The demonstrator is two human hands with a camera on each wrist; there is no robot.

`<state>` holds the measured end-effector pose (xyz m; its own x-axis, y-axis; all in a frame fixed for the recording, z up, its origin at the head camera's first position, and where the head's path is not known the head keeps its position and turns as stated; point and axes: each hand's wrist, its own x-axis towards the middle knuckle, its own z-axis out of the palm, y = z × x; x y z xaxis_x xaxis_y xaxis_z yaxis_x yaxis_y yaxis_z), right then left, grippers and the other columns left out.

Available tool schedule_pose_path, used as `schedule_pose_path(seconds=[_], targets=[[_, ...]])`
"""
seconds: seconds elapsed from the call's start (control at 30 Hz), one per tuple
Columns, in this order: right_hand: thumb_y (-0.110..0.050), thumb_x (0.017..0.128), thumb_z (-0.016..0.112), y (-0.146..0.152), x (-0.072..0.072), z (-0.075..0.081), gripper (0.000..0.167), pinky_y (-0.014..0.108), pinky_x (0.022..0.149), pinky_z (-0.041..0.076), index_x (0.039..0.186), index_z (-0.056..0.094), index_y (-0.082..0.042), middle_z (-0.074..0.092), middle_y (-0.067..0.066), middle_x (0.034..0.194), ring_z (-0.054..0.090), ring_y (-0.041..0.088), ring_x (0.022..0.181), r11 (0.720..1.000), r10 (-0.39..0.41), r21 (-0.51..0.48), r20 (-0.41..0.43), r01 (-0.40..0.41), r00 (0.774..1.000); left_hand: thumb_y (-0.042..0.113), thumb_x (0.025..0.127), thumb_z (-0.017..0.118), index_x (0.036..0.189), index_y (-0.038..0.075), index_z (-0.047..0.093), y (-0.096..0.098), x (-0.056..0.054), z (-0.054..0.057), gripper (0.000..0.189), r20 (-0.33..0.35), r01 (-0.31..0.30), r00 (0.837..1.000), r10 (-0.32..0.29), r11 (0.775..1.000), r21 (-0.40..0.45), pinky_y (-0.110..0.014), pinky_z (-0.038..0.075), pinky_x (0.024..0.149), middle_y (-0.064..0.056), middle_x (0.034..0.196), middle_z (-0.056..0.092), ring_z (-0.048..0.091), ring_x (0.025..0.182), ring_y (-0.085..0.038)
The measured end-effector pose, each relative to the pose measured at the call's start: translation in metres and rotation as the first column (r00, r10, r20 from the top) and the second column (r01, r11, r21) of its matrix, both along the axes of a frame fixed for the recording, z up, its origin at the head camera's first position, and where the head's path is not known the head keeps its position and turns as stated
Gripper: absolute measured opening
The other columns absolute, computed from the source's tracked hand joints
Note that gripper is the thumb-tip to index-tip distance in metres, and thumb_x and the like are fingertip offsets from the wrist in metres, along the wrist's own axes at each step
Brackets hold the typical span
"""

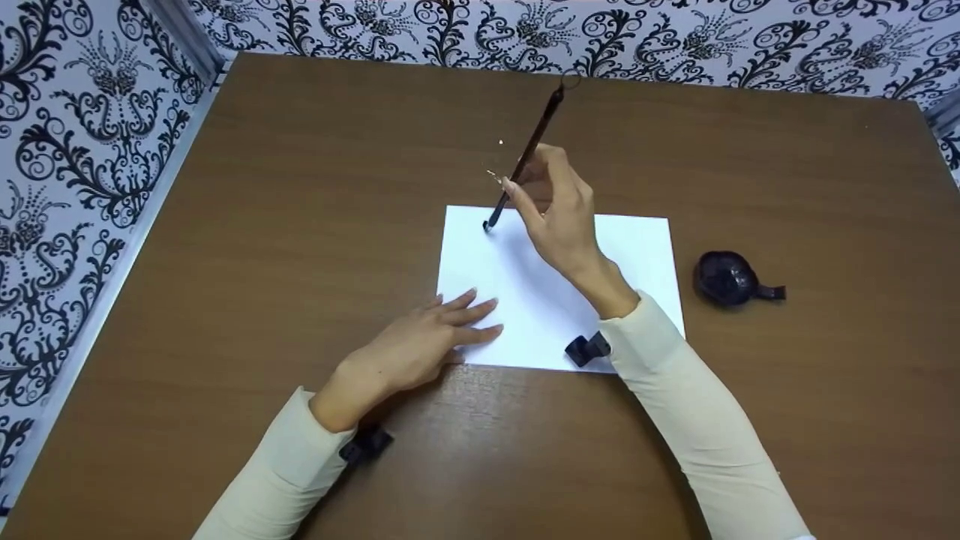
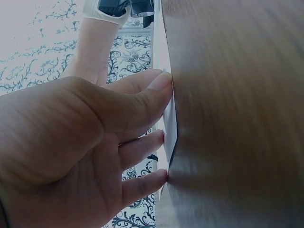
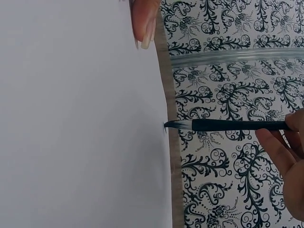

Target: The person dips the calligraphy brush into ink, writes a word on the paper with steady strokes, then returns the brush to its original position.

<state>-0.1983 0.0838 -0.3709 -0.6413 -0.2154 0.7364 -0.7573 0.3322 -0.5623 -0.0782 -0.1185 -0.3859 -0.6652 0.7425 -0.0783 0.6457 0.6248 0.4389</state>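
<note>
A calligraphy brush [image 1: 535,137] with a dark handle and a loop at its top end leans over a white sheet of paper [image 1: 495,262]. My right hand [image 1: 566,217] pinches its handle between thumb and fingers. In the right wrist view the brush [image 3: 223,125] has a pale upper tuft and a dark tip, which touches the paper [image 3: 80,118] at a small dark mark. My left hand [image 1: 412,341] rests with fingers spread on the lower left corner of the sheet. From the left wrist, the fingertips of that hand [image 2: 95,137] meet the paper's edge.
Right of the paper stands a small dark bowl [image 1: 724,277] with a short handle. All of this is on a brown wooden table [image 1: 315,187]. Black-and-white patterned covering [image 1: 97,112] lies beyond its left and far edges. Black wrist cameras [image 1: 587,349] sit at both cuffs.
</note>
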Motion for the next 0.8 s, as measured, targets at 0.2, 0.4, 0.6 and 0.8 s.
schedule_pose_path(seconds=[0.2,0.4,0.6,0.8], targets=[[-0.007,0.091,0.065,-0.0007,0.0021,0.0015,0.028,0.025,0.066,0.055,0.113,0.051,0.001,0.061,0.011,0.090,0.065,0.018,0.086,1.000,0.014,0.016,0.001,-0.014,1.000,-0.015,0.089,0.047,0.139,0.016,0.052,-0.0003,0.0003,-0.0003,0.058,-0.008,0.001,1.000,-0.001,1.000,0.005,-0.054,0.027,0.108,-0.005,0.151,0.034,0.026,0.140,-0.029],[-0.010,0.092,0.064,-0.0009,0.0042,0.0036,0.029,0.022,0.064,0.055,0.116,0.051,0.001,0.062,0.010,0.092,0.063,0.016,0.088,0.999,0.033,0.043,0.008,-0.033,0.999,-0.013,0.091,0.049,0.139,0.016,0.051,0.0002,0.0006,0.0009,0.056,0.006,-0.002,1.000,0.002,1.000,0.007,-0.052,0.026,0.109,-0.005,0.152,0.034,0.025,0.140,-0.028],[-0.010,0.093,0.062,-0.0015,0.0061,0.0041,0.029,0.021,0.066,0.054,0.117,0.050,0.001,0.061,0.010,0.093,0.062,0.016,0.088,0.995,0.053,0.081,0.001,-0.053,0.999,-0.012,0.091,0.049,0.139,0.017,0.050,0.0005,0.0005,0.0012,0.056,0.011,-0.003,1.000,0.003,1.000,0.005,-0.051,0.025,0.109,-0.004,0.152,0.033,0.025,0.140,-0.027],[-0.011,0.092,0.064,-0.0035,0.0086,0.0052,0.030,0.026,0.066,0.055,0.116,0.051,0.002,0.062,0.010,0.092,0.063,0.018,0.086,0.994,0.063,0.085,-0.007,-0.062,0.998,-0.012,0.090,0.051,0.138,0.015,0.052,0.0002,0.0003,0.0007,0.056,-0.010,0.006,1.000,-0.005,1.000,0.011,-0.052,0.027,0.108,-0.006,0.151,0.035,0.027,0.140,-0.029]])
